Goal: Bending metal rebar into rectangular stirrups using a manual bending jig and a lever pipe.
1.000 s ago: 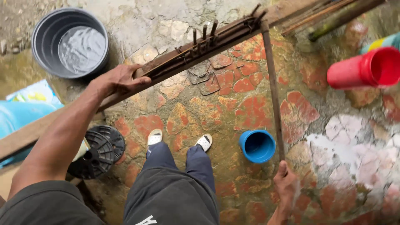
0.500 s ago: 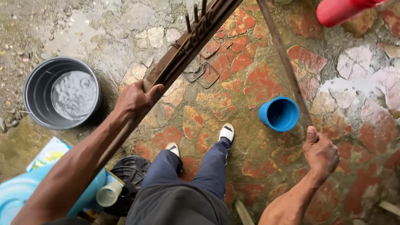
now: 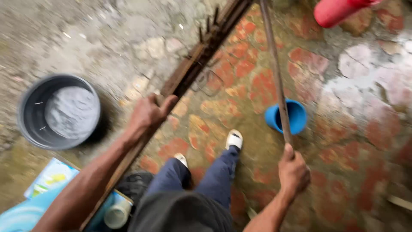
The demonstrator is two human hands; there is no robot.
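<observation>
The fingers of the right hand [image 3: 293, 172] are now clenched around the lower end of a thin rusty rod [image 3: 274, 73]; half a second ago this hand was only near it, lower in the frame. The fingers of the left hand [image 3: 148, 115] are grasping the rusty bundle of bars [image 3: 201, 58], as before, at the centre left of the frame. The view has swung, so the grey bucket [image 3: 60, 111] with pale water now sits at the middle left.

The rod is straight, brown and slim; it runs from the right hand up to the top edge, crossing the blue cup [image 3: 286, 117] on the floor. The bundle lies slanted from the lower left to the top centre, with short prongs sticking up near its upper end. A red container [image 3: 339, 10] shows in the upper right corner. The floor [image 3: 360, 141] is red and pale stone, and looks wet.
</observation>
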